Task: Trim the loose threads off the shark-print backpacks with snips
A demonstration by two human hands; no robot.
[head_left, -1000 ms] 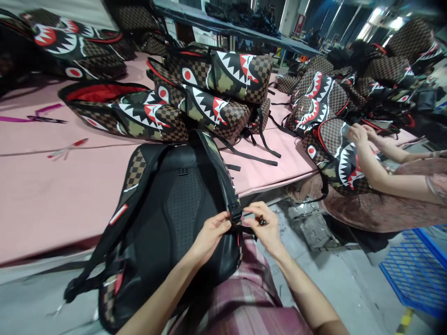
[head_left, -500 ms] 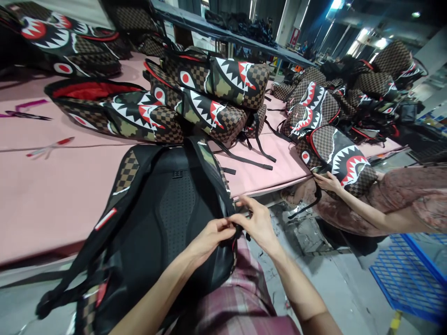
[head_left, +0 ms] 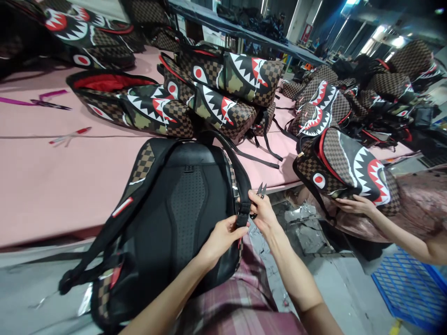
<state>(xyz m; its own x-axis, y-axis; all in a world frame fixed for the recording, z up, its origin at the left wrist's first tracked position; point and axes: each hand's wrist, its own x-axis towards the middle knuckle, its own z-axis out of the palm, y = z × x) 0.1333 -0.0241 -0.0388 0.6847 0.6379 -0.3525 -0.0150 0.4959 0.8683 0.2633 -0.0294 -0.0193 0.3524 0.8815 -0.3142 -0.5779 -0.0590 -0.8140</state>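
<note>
A black-backed backpack (head_left: 157,204) with checkered sides leans on the table edge and my lap, its padded back facing up. My left hand (head_left: 220,239) pinches the lower end of the right shoulder strap (head_left: 240,177), just under a black buckle (head_left: 244,207). Against the strap's other side, my right hand (head_left: 264,213) is closed around small thread snips (head_left: 261,189). The blades point up past the fingers; the snips' handle is mostly hidden. On the left, the other shoulder strap (head_left: 131,195) lies along the backpack's edge.
Shark-mouth backpacks (head_left: 223,107) are piled on the pink table (head_left: 52,186). A red pen-like tool (head_left: 75,134) and purple-handled pliers (head_left: 52,103) lie at left. At right, a co-worker's hand (head_left: 358,204) supports another backpack (head_left: 349,172) above a blue crate (head_left: 412,284).
The strap is now lifted clear of the backpack's side, with its buckle showing between my hands. The snips' blades have come into sight. The co-worker's backpack has tilted upright.
</note>
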